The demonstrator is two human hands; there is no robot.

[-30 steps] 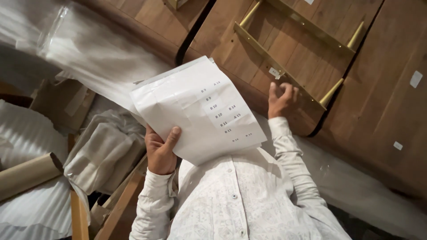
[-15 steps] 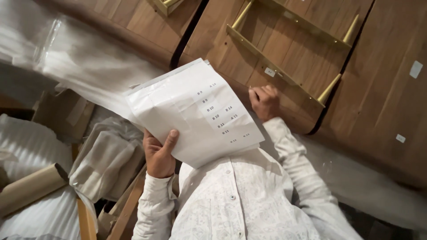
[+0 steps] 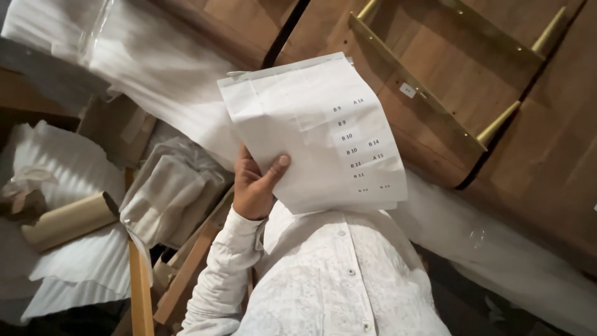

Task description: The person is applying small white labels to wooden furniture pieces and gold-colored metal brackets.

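Head view shows the left hand (image 3: pixel 254 186) gripping a white paper sheet (image 3: pixel 314 130) by its lower edge, thumb on the printed face, raised for reading. Beyond the hand lie wooden panels (image 3: pixel 249 25) with a brass frame (image 3: pixel 429 93), apparently unassembled. No right hand in sight.

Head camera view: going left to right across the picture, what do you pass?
Cardboard tube → folded grey cloth → left hand → sheet of paper it holds → brass-coloured rail on the wooden panel.
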